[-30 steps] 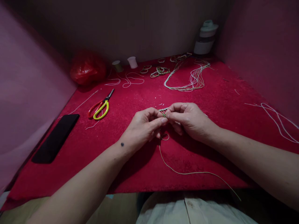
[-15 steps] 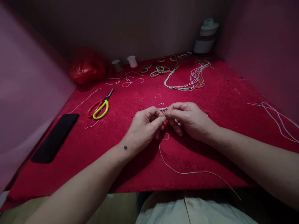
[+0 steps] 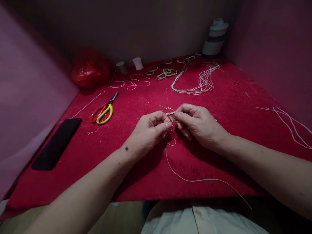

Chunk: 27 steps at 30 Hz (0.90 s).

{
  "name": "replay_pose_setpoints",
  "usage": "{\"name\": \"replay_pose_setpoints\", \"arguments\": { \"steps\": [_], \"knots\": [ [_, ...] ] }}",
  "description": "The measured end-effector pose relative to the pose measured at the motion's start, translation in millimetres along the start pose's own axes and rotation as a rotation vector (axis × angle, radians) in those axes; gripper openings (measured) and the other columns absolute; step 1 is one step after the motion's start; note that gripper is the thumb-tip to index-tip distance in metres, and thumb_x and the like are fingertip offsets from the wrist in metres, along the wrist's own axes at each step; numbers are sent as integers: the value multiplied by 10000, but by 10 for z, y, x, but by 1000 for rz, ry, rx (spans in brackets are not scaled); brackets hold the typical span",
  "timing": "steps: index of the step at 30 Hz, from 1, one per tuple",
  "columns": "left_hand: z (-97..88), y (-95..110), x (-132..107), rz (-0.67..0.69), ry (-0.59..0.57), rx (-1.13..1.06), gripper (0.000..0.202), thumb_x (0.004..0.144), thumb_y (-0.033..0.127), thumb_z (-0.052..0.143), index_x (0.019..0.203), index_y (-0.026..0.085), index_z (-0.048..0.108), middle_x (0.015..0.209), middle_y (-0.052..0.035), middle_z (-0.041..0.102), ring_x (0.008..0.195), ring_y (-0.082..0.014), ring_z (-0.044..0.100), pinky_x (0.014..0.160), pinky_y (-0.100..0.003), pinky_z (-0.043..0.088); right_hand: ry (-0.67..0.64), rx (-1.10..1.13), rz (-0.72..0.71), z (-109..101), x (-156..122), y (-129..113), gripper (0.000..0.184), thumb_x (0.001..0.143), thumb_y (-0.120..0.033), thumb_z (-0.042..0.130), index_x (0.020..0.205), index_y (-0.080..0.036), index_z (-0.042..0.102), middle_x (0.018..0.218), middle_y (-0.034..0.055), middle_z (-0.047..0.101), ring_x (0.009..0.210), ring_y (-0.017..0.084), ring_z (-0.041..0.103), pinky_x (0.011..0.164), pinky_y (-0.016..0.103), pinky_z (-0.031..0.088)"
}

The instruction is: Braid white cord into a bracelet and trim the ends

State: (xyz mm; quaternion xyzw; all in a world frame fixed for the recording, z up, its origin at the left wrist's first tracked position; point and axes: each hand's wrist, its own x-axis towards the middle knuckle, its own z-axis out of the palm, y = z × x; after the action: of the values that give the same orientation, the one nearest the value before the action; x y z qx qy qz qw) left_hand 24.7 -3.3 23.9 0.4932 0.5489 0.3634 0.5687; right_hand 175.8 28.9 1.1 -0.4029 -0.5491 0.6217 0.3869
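Observation:
Near the middle of the red cloth, my left hand (image 3: 153, 126) pinches a thin cord between thumb and forefinger. My right hand (image 3: 195, 120) is closed on the other side of the same small work, a braided cord bracelet (image 3: 170, 113) in white and green. Between the fingertips a green knotted section (image 3: 172, 119) shows; part of the bracelet is hidden behind the fingers. From beneath the left hand a loose thin cord (image 3: 185, 179) curls and runs along the cloth, its end hanging over the front edge.
Scissors (image 3: 104, 110) with red and yellow handles and a black phone (image 3: 57, 143) lie at left. Behind are a red plastic bag (image 3: 90, 71), two thread spools (image 3: 138, 63), finished braided loops (image 3: 167, 73), a cord bundle (image 3: 195, 91) and a bottle (image 3: 215, 39). Loose cord (image 3: 291, 125) lies right.
My fingertips have drawn slightly apart, so the green knotted section now shows between them. The left wrist has shifted a little up and left.

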Motion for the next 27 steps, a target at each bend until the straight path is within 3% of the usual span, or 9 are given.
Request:
{"name": "replay_pose_setpoints", "arguments": {
  "steps": [6, 11, 18, 27],
  "knots": [
    [-14, -10, 13, -6, -7, 7, 141, 789, 191, 597, 686, 170, 504, 488, 68, 439, 391, -33, 339, 392, -165, 229, 13, 29, 18, -18, 3, -6, 241, 897, -185, 520, 659, -168, 492, 494, -62, 514, 311, 25, 384, 297, 153, 260],
    [-94, 1, 32, -1, -15, 157, 125, 807, 243, 609, 737, 140, 614, 626, 2, 585, 505, -70, 491, 446, -190, 333, 1, -29, -22, -22, 4, -31, 231, 896, -174, 528, 666, -160, 507, 497, -69, 503, 322, 17, 371, 311, 156, 254],
    [-109, -80, 75, -18, -113, -118, 165, 763, 294, 700, 783, 134, 667, 701, -13, 633, 495, -54, 483, 447, -195, 333, -2, -17, -44, 25, -10, -34, 173, 874, -151, 545, 702, -156, 530, 523, -66, 526, 337, 15, 394, 318, 149, 271],
    [-67, -135, 108, 57, -9, -202, 135, 789, 258, 675, 751, 155, 596, 614, 29, 589, 429, -45, 450, 399, -185, 313, -58, 90, -4, 15, 9, 19, 114, 854, -204, 553, 775, -180, 474, 518, -81, 542, 303, 34, 408, 290, 145, 300]
  ]
}}
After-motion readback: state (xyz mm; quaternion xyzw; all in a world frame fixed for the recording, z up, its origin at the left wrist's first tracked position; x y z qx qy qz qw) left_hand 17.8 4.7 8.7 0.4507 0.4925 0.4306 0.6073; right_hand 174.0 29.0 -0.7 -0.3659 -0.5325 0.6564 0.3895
